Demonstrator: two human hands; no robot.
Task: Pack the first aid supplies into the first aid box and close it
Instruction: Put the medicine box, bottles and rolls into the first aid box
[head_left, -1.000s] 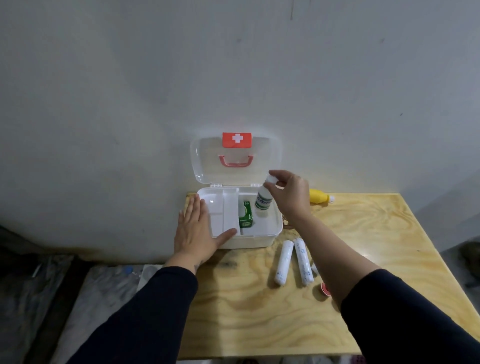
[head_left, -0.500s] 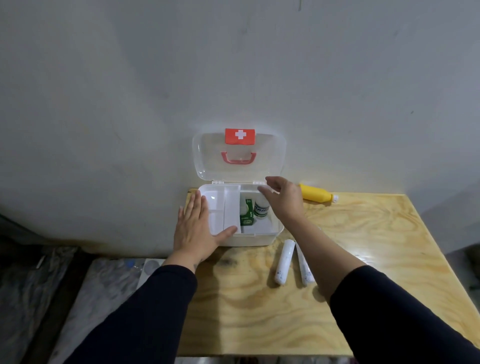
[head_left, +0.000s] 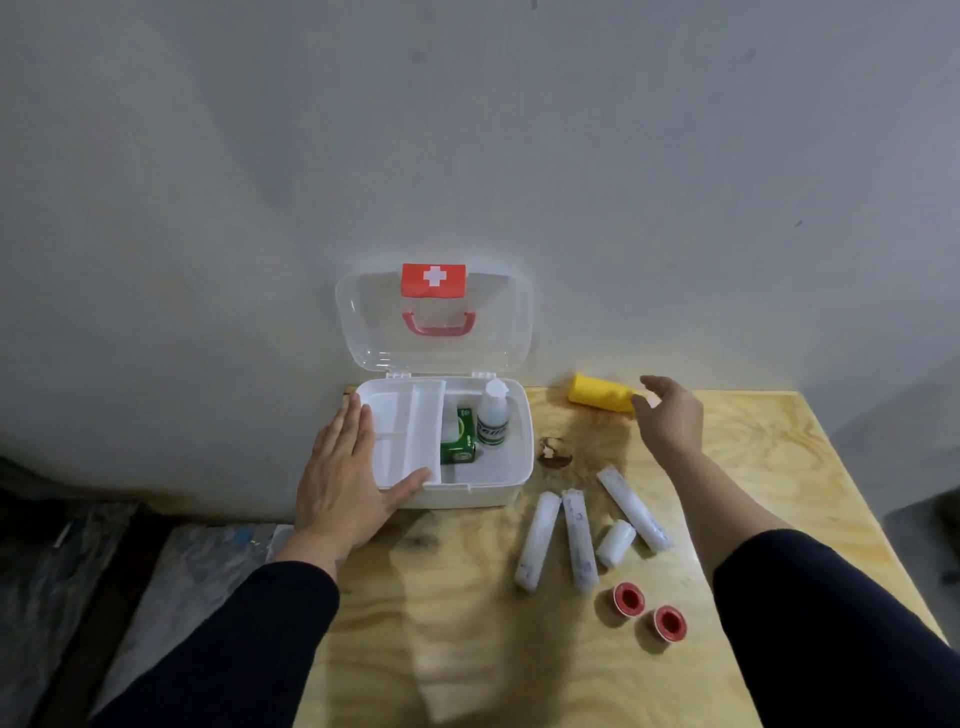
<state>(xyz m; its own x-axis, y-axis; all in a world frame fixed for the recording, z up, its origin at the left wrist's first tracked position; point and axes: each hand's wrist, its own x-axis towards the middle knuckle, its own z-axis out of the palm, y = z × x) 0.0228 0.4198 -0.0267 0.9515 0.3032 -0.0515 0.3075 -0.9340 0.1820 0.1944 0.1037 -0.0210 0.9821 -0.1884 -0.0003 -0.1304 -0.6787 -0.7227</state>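
The white first aid box (head_left: 511, 470) stands open at the table's back left, its clear lid (head_left: 434, 322) leaning on the wall. Inside stand a green carton (head_left: 460, 439) and a white bottle (head_left: 493, 418), beside a white divider tray (head_left: 402, 431). My left hand (head_left: 343, 478) lies flat on the box's left front corner, thumb on the tray. My right hand (head_left: 667, 415) hovers open, fingers at the near end of a yellow bottle (head_left: 597, 392) lying by the wall. Several white rolls (head_left: 537, 540) and two red-cored tape rolls (head_left: 628, 598) lie on the table.
The plywood table (head_left: 467, 623) ends at the wall behind and drops off on the left, where a grey mottled floor (head_left: 171, 587) shows. A dark knot (head_left: 550, 449) marks the wood right of the box.
My right hand let go of the white bottle, which now stands in the box, and moved right to the yellow bottle. My left hand stayed on the box.
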